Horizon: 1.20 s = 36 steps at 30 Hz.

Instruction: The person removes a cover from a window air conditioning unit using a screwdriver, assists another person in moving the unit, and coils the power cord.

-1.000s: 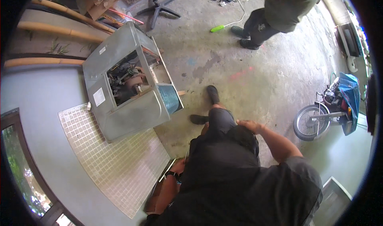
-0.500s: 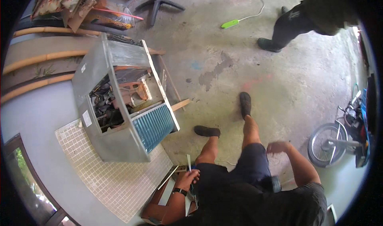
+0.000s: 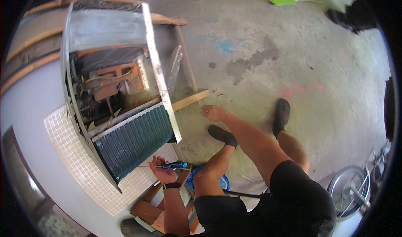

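While our left hand [image 3: 164, 174] grips the screwdriver [image 3: 169, 166], tip just short of the unit [image 3: 117, 99], our right hand [image 3: 212, 112] hangs spread beyond it; cover off, disassembly looks barely started.

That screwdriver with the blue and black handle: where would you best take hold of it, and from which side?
Grip the screwdriver by its thick blue and black handle, the way the left hand has it, coming from below on the person's side. It lies roughly level, thin shaft pointing left toward the green finned coil, so the handle end is free and fat enough to grasp. The right hand is open and apart.
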Each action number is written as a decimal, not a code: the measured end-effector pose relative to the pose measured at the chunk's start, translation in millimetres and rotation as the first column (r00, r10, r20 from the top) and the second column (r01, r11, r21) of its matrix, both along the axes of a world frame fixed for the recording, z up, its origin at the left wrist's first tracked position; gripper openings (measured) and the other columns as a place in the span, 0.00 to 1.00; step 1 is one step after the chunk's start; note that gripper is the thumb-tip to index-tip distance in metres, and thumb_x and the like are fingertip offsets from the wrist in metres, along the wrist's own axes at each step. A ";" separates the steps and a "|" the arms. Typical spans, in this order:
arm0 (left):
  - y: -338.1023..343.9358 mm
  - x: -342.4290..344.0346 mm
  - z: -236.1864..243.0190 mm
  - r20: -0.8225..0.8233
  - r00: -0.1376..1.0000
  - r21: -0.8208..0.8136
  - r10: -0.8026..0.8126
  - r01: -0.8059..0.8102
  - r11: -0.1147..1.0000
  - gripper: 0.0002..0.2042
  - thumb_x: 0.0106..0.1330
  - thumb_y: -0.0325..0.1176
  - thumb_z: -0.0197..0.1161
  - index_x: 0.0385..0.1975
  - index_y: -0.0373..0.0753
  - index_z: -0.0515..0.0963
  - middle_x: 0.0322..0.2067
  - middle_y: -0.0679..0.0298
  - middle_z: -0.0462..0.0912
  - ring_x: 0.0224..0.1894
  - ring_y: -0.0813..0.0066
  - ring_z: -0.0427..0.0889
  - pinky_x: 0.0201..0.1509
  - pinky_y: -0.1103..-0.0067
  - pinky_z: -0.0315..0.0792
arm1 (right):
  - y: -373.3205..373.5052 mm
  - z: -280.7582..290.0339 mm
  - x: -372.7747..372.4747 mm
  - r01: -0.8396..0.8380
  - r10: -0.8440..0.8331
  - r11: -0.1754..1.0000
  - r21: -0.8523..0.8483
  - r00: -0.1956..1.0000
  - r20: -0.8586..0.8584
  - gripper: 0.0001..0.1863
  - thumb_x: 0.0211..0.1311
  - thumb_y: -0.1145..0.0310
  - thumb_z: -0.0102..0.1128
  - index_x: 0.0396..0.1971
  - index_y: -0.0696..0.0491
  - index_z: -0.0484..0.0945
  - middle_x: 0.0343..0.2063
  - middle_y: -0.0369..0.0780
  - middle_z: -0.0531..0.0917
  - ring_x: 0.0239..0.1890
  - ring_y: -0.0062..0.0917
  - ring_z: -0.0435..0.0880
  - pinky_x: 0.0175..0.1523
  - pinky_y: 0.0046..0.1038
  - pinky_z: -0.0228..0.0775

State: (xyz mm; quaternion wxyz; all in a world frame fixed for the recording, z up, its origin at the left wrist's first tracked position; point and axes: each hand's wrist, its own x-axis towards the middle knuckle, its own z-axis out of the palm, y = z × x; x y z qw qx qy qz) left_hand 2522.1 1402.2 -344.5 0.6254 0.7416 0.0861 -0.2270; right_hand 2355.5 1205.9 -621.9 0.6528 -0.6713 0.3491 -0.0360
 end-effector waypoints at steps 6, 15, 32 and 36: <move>41.2 33.2 -94.6 0.027 0.978 0.023 0.206 -0.206 0.978 0.07 0.72 0.40 0.57 0.40 0.45 0.75 0.36 0.69 0.78 0.36 0.77 0.75 0.35 0.79 0.70 | -32.5 25.0 120.3 -0.086 0.086 0.996 0.001 0.996 0.038 0.29 0.75 0.52 0.35 0.68 0.52 0.64 0.68 0.50 0.66 0.70 0.43 0.64 0.74 0.39 0.55; -36.2 -6.3 -157.5 -0.224 0.912 -0.406 0.344 -0.408 0.818 0.18 0.78 0.48 0.44 0.46 0.40 0.73 0.37 0.66 0.80 0.34 0.71 0.79 0.33 0.74 0.74 | -53.4 -41.7 185.2 -0.554 0.549 0.793 -0.254 0.830 -0.099 0.30 0.71 0.51 0.43 0.64 0.57 0.69 0.64 0.54 0.71 0.63 0.49 0.73 0.68 0.40 0.63; -70.5 -57.1 -145.1 0.010 0.940 -0.476 0.342 -0.296 0.828 0.24 0.74 0.59 0.49 0.47 0.41 0.71 0.33 0.63 0.79 0.29 0.72 0.75 0.28 0.76 0.66 | -29.4 -36.3 173.8 -0.149 0.150 0.989 -0.019 0.975 0.162 0.26 0.75 0.49 0.37 0.51 0.55 0.75 0.39 0.52 0.83 0.42 0.41 0.82 0.53 0.39 0.71; -79.9 -61.3 -138.4 0.086 0.893 -0.409 0.442 -0.373 0.833 0.25 0.74 0.59 0.47 0.46 0.40 0.70 0.30 0.62 0.79 0.25 0.72 0.75 0.25 0.77 0.67 | -81.3 -70.2 159.2 0.142 -0.236 0.958 0.251 0.886 0.399 0.17 0.69 0.60 0.52 0.48 0.58 0.73 0.40 0.45 0.84 0.41 0.35 0.82 0.49 0.37 0.72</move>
